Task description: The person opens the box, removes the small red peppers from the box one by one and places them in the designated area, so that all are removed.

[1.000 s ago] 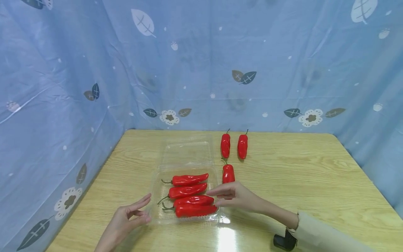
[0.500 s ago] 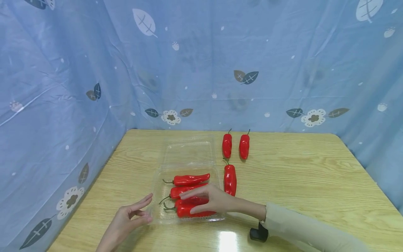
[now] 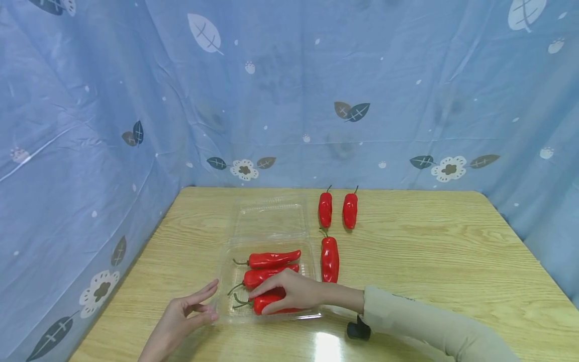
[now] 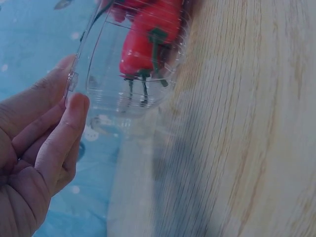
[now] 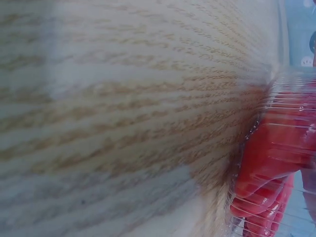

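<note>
A clear plastic clamshell box (image 3: pixel 220 261) lies with its lid (image 3: pixel 271 221) folded back. Two red peppers (image 3: pixel 273 259) (image 3: pixel 255 278) with green stems lie crosswise inside. Nearer the front, my right hand (image 3: pixel 296 291) grips a red pepper (image 3: pixel 267 303), thumb on its near side and fingers on its far side. That hand hides another pepper there. My left hand (image 3: pixel 181 319) touches the box's left edge with finger and thumb tips held apart. In the left wrist view those fingertips lie at the plastic rim (image 4: pixel 72 81); the right wrist view shows red peppers (image 5: pixel 266 153) through the box wall.
Three more red peppers lie on the wooden table (image 3: pixel 425 256) right of the box: two at the back (image 3: pixel 325 211) (image 3: pixel 350 211) and one nearer (image 3: pixel 330 259), just beside the box. A blue patterned curtain (image 3: pixel 289 100) stands behind and to the sides.
From the box's right side, my right hand has moved left over the front peppers, and its finger and thumb have drawn closer around one. The left hand has stayed at the rim.
</note>
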Tool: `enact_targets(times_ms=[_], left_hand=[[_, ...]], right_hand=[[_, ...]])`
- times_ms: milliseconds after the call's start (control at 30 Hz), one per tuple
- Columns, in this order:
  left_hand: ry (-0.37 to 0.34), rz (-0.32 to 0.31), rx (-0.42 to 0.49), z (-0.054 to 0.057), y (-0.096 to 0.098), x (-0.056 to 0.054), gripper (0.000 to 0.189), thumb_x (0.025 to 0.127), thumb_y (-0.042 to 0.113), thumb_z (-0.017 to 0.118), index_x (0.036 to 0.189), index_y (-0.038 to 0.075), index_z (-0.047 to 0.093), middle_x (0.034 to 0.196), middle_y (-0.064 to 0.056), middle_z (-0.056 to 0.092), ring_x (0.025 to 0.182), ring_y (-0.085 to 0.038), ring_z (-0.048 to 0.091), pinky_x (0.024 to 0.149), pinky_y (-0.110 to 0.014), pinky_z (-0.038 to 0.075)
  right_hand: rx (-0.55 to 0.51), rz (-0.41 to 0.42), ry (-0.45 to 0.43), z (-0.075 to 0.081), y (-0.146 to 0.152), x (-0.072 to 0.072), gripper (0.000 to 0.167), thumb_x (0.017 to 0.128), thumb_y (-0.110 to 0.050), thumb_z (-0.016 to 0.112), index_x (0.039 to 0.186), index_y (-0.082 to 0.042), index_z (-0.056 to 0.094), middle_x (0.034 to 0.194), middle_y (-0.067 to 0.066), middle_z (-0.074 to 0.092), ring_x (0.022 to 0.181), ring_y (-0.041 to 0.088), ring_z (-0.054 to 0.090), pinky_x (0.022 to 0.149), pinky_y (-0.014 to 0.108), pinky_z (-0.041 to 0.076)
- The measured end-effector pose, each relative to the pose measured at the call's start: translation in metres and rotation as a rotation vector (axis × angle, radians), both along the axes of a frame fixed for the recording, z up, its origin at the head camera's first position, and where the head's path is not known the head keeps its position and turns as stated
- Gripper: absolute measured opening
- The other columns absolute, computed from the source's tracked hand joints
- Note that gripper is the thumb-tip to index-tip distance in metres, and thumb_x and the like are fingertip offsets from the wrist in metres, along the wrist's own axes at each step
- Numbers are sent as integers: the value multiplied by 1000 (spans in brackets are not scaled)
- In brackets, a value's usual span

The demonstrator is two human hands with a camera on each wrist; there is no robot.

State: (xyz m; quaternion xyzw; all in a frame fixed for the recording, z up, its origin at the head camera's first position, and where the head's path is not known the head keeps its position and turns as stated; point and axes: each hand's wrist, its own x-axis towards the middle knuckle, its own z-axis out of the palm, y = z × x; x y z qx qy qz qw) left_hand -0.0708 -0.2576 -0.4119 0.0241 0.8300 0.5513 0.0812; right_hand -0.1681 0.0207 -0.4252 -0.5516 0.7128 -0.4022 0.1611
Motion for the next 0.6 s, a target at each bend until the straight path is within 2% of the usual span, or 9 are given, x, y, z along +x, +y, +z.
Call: enact_targets(times_ms=[267, 433, 600], left_hand=[[31, 3, 1, -2, 0, 1, 55, 82, 8, 74, 131, -5, 52, 127, 32, 46, 83, -8, 57, 75, -21, 50], [50, -3, 4, -2, 1, 2, 56, 82, 8, 74, 130, -7, 52, 128, 32, 46, 82, -8, 57, 74, -21, 51], [27, 8, -20, 0, 2, 1, 56, 81, 11, 75, 131, -4, 54, 134, 22, 47, 83, -9, 58, 77, -20, 50]], right_hand=[[-29, 28, 70, 2, 2, 2, 38, 91, -15, 68, 127, -4, 62, 123, 1, 65, 117, 4, 55, 96, 18, 42], [-46, -27, 19, 0, 4, 2, 41, 88, -17, 71, 126, -4, 62, 124, 2, 64, 116, 3, 55, 96, 19, 43], [-51, -44, -12, 0, 5, 2, 37, 88, -19, 72, 122, -6, 66, 117, 0, 68, 104, -3, 57, 88, 19, 47]])
